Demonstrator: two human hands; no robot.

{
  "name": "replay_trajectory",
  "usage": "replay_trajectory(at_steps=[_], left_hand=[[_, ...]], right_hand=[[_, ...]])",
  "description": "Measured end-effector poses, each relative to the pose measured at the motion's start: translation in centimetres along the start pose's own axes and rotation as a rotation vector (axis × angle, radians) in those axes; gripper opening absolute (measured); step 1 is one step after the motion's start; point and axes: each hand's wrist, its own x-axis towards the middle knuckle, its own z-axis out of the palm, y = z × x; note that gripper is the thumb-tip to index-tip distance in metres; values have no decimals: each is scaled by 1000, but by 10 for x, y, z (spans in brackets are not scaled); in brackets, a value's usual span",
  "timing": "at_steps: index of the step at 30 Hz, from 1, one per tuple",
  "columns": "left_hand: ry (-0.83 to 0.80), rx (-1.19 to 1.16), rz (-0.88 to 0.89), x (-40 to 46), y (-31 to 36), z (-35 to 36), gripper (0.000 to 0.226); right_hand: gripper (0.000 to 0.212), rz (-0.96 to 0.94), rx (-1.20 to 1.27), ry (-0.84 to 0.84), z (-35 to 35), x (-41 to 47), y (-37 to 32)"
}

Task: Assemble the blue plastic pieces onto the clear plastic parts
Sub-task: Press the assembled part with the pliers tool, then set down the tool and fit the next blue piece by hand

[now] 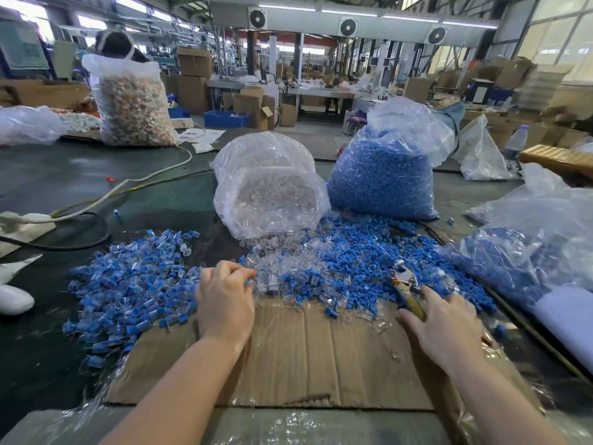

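Nearest you, the cardboard sheet (308, 351) lies flat on the counter (64, 181) under both forearms. Beyond it, a bag of blue pieces (382, 175) stands beside a tipped bag of clear parts (269, 194), whose mouth spills toward you. Loose blue pieces (359, 252) and clear parts (288, 261) lie mixed along the cardboard's far edge. Your left hand (224, 300) curls its fingertips into that mix, pinching clear parts. Your right hand (446, 329) grips a yellow-handled tool (407, 290).
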Motion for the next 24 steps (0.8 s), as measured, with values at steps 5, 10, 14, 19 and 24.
replay_trajectory(at_steps=[5, 10, 14, 19, 24], left_hand=[[-149, -190, 181, -21, 28, 20, 22], [-222, -190, 210, -29, 39, 32, 32], [-249, -193, 179, -31, 39, 35, 29], [-256, -217, 187, -35, 38, 31, 15], [-232, -220, 222, -35, 38, 29, 20]], right_hand=[[70, -41, -77, 2, 4, 1, 2], [56, -70, -51, 90, -4, -6, -7], [31, -304, 198, 190, -5, -13, -30], [15, -501, 287, 145, 3, -20, -60], [23, -512, 174, 125, 12, -26, -81]])
